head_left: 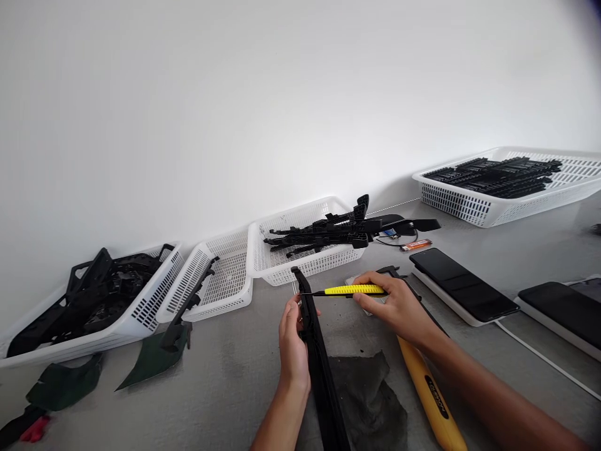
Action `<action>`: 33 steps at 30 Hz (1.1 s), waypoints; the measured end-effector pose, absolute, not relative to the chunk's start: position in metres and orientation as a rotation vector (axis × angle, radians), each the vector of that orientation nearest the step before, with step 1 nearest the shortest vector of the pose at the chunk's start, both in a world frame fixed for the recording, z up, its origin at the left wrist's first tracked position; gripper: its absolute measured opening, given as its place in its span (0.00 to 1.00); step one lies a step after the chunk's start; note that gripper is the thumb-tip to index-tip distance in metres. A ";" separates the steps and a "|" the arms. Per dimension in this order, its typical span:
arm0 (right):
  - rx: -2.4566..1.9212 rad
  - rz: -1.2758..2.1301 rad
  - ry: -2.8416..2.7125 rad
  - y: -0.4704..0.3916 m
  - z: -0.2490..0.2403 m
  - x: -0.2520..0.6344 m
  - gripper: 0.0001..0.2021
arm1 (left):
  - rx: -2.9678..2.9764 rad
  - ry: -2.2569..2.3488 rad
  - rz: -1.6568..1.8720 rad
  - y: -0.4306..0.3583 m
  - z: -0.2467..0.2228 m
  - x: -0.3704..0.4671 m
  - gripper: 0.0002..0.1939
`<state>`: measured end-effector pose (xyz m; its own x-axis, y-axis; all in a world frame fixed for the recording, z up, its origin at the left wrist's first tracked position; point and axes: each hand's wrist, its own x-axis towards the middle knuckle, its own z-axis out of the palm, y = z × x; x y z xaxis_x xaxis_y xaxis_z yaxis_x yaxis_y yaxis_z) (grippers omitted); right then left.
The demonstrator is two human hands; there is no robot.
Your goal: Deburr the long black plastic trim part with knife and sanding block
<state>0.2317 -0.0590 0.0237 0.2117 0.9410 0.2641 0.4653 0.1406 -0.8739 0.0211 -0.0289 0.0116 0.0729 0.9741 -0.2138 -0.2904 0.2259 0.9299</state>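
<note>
My left hand is wrapped around a long, narrow black plastic part, which stands tilted up from the bottom of the view. In my right hand is a slim tool with a ribbed yellow handle, pinched between thumb and fingers. Its thin dark tip reaches left to the upper portion of the part and seems to touch it; the exact contact is too small to tell. A crumpled dark grey sheet lies beneath, right of the part. Under my right forearm rests a thick orange-yellow handle with a black label.
Black parts fill a left basket, a middle basket and a far-right basket. Another basket holds one part leaning out. Green pieces lie left. Rightward are a phone, a white cable and an orange packet.
</note>
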 end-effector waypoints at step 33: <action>-1.402 0.701 -1.535 -0.056 0.020 0.239 0.13 | 0.967 1.074 1.053 -0.028 0.014 0.017 0.31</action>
<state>0.2392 -0.0563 0.0205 0.0633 0.9676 0.2445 0.4486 0.1912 -0.8730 0.0172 -0.0281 0.0136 0.1394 0.9700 -0.1992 -0.1798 0.2226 0.9582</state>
